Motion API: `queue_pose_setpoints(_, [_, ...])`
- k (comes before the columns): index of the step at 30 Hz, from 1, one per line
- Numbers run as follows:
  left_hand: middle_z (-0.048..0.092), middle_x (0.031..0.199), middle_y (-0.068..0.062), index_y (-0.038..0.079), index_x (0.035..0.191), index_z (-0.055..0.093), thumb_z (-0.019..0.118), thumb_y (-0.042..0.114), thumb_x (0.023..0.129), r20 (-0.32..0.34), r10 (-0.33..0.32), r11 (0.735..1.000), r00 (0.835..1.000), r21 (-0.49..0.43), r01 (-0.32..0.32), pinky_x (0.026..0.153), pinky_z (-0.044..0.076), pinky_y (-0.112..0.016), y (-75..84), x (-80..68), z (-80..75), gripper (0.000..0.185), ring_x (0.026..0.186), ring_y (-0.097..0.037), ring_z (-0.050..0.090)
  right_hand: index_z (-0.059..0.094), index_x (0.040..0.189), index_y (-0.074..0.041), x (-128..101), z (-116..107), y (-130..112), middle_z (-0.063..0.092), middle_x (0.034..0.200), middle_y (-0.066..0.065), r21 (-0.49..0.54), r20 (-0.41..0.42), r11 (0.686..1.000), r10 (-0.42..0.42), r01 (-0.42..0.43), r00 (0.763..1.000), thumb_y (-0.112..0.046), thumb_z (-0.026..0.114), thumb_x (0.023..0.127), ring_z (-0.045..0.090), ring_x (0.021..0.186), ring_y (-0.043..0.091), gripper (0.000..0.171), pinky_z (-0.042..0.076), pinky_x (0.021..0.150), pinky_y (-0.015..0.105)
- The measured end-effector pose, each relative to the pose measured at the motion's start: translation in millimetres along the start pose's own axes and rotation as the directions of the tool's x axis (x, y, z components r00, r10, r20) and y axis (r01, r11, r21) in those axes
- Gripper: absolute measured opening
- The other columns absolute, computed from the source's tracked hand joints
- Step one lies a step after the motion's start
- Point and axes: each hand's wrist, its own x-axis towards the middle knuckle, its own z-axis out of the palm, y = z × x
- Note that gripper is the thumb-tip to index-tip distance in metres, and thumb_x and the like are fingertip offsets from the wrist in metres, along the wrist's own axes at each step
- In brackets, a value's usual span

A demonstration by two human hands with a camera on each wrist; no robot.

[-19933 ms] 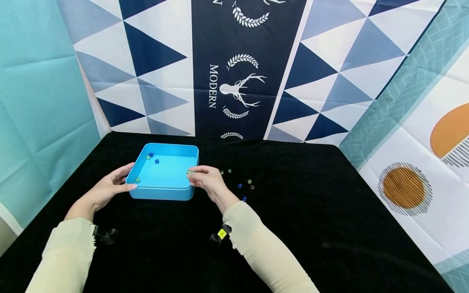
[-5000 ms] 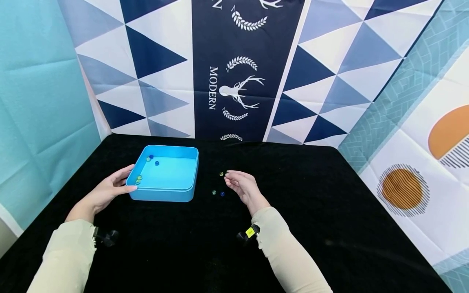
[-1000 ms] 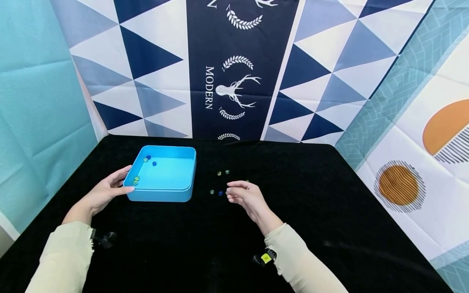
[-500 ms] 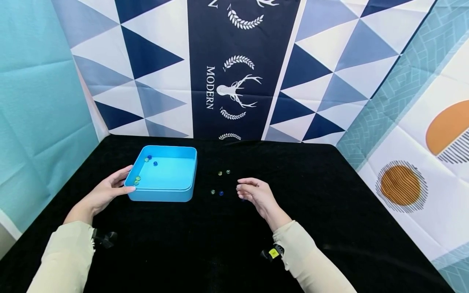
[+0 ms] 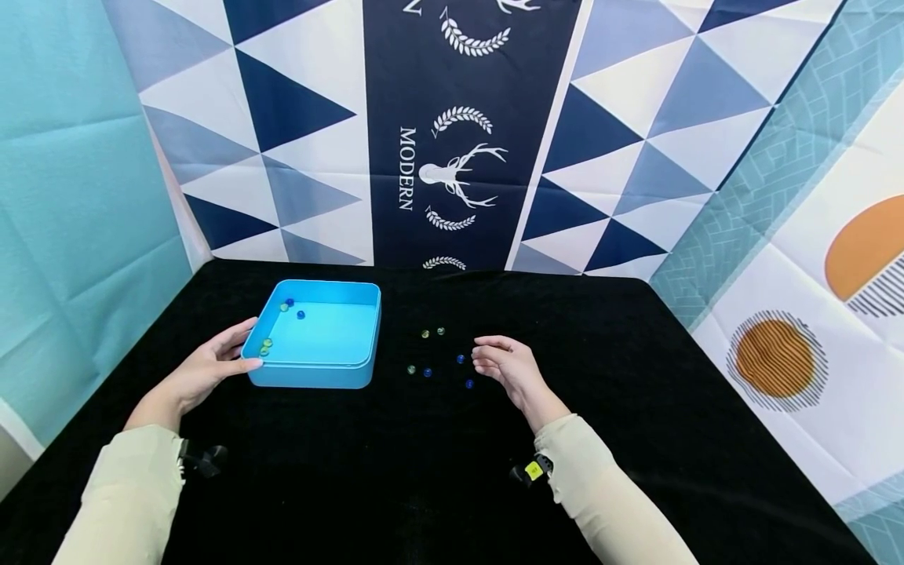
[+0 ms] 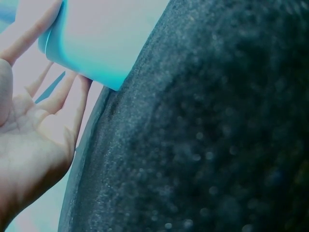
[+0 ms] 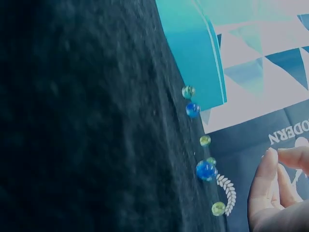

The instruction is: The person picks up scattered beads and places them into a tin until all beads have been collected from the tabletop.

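Your right hand (image 5: 512, 369) has drifted right across the black velvet-like tablecloth (image 5: 636, 408) over the last second, uncovering two blue glass marbles (image 5: 461, 359) that sat under it, one of them nearer you (image 5: 469, 384). The hand now hovers just right of them, fingers loosely curled, thumb and forefinger near each other; whether anything is pinched between them cannot be told. The right wrist view shows the fingertips (image 7: 270, 166) clear of the cloth and close to a blue marble (image 7: 206, 170).

Your left hand (image 5: 205, 369) stays where it was, fingers straight and pressed against the near-left corner of the shallow square light-blue plastic tray (image 5: 367, 345); the left wrist view shows the fingers (image 6: 63, 96) flat against the tray wall (image 6: 96, 43).

Four more marbles lie loose on the cloth between tray and right hand: a yellowish pair (image 5: 432, 332) farther off, and a green one (image 5: 410, 369) beside a blue one (image 5: 427, 372) nearer you. Inside the tray, three marbles gather at the far-left corner (image 5: 291, 307) and two greenish ones rest at the near-left edge (image 5: 265, 346), just beside your left thumb.

Behind the table hangs a navy-and-white triangle-patterned backdrop (image 5: 452, 133) bearing a stag emblem.
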Motion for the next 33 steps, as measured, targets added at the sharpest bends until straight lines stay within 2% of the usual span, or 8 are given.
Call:
queue_pose_setpoints(13, [0.008,0.151,-0.024,0.010,0.150,0.006,0.065,0.021,0.089,0.006,0.010,1.000,1.000,-0.007,-0.010,0.103,0.019,-0.060,0.4,-0.4,0.4,0.086,0.133,-0.042,0.016,0.050,0.121,0.013,23.5,-12.3,5.9,0.067,0.080,0.009,-0.033,-0.064,0.996,0.083,-0.085,0.995,0.006,0.057,0.085,0.062,0.062,0.011,0.037,0.052,0.061,0.023])
queue_pose_setpoints(19, [0.009,0.151,-0.024,0.010,0.150,0.007,0.065,0.021,0.089,0.006,0.016,1.000,1.000,-0.005,-0.016,0.103,0.019,-0.059,0.0,-0.1,0.5,0.085,0.132,-0.042,0.018,0.050,0.122,0.013,31.8,-17.2,9.4,0.065,0.074,0.005,-0.043,-0.066,0.988,0.143,-0.146,0.987,0.008,0.056,0.085,0.062,0.061,0.011,0.038,0.052,0.060,0.023])
queue_pose_setpoints(28, [0.008,0.151,-0.024,0.010,0.150,0.006,0.065,0.021,0.089,0.010,0.016,1.000,1.000,-0.008,-0.015,0.103,0.019,-0.060,-0.1,-0.3,0.0,0.085,0.133,-0.042,0.017,0.050,0.120,0.014,43.0,-19.4,10.0,0.065,0.083,0.012,-0.087,-0.040,0.971,0.219,-0.222,0.975,0.007,0.054,0.087,0.064,0.069,0.015,0.034,0.053,0.068,0.026])
queue_pose_setpoints(33, [0.008,0.151,-0.024,0.011,0.150,0.006,0.066,0.022,0.088,0.011,0.012,1.000,1.000,-0.008,-0.012,0.103,0.019,-0.060,-0.2,-0.6,0.1,0.087,0.133,-0.042,0.016,0.052,0.117,0.015,46.4,-20.9,10.0,0.065,0.080,0.010,-0.092,-0.027,0.964,0.247,-0.248,0.969,0.010,0.053,0.088,0.064,0.068,0.014,0.030,0.053,0.067,0.025])
